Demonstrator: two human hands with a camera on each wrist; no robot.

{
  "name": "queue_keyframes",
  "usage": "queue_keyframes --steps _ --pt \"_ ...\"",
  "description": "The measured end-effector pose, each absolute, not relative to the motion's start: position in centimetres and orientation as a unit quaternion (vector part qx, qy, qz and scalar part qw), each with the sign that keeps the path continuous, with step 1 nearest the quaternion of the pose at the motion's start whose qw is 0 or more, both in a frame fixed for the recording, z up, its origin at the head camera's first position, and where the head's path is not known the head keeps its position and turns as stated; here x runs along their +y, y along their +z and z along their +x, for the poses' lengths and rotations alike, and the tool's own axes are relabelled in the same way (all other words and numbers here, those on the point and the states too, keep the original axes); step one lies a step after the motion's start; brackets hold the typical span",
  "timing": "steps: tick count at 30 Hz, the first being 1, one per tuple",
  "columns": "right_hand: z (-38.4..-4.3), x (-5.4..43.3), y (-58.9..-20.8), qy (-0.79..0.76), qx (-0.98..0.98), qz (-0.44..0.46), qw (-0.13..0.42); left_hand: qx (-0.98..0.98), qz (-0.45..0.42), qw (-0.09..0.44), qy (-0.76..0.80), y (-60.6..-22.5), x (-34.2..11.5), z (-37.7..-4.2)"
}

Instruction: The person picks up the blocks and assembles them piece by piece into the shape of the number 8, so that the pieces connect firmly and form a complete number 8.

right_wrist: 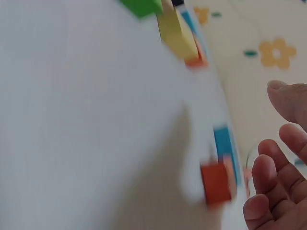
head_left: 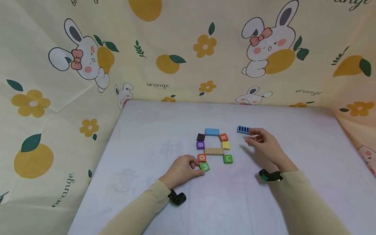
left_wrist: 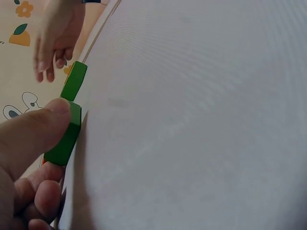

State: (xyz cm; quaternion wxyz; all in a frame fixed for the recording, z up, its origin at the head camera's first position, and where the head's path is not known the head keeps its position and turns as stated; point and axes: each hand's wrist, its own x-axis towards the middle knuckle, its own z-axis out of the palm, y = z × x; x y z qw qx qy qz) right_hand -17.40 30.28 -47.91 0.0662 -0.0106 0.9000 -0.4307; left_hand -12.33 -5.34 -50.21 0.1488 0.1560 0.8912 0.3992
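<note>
My left hand (head_left: pixel 183 169) pinches a green block marked 3 (head_left: pixel 204 166) between thumb and fingers, at the lower left end of an outline of blocks. The left wrist view shows the thumb against the green side. My right hand (head_left: pixel 265 145) hovers over the table at the right with fingers loosely bent and nothing between them. Just beyond its fingertips lies a blue block with dark bars (head_left: pixel 243 130). A red-orange block (right_wrist: pixel 216 184) shows beside the blue one in the right wrist view; in the head view the hand hides it.
The outline has a plain blue block (head_left: pixel 212 132) on top, a tan plank (head_left: pixel 214 151) across the middle, and black (head_left: pixel 201 137), purple (head_left: pixel 200 145), orange-red R (head_left: pixel 223 137), yellow (head_left: pixel 226 145), orange 0 (head_left: pixel 201 157) and green C (head_left: pixel 227 159) blocks. A printed cloth (head_left: pixel 182 39) hangs behind the white table (head_left: pixel 147 130).
</note>
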Motion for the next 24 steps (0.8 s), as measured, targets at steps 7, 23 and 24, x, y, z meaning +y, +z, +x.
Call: queue_keyframes --steps 7,23,24 --pt "-17.0 33.1 -48.8 -0.402 0.911 0.027 0.092 0.89 0.155 0.147 0.403 -50.2 -5.3 -12.3" --pt "-17.0 33.6 -50.3 -0.388 0.91 0.05 0.136 0.889 0.157 0.15 0.404 -50.2 -5.4 -12.3" --pt "-17.0 33.6 -50.4 -0.389 0.91 0.052 0.136 0.888 0.158 0.149 0.404 -50.1 -5.4 -12.2"
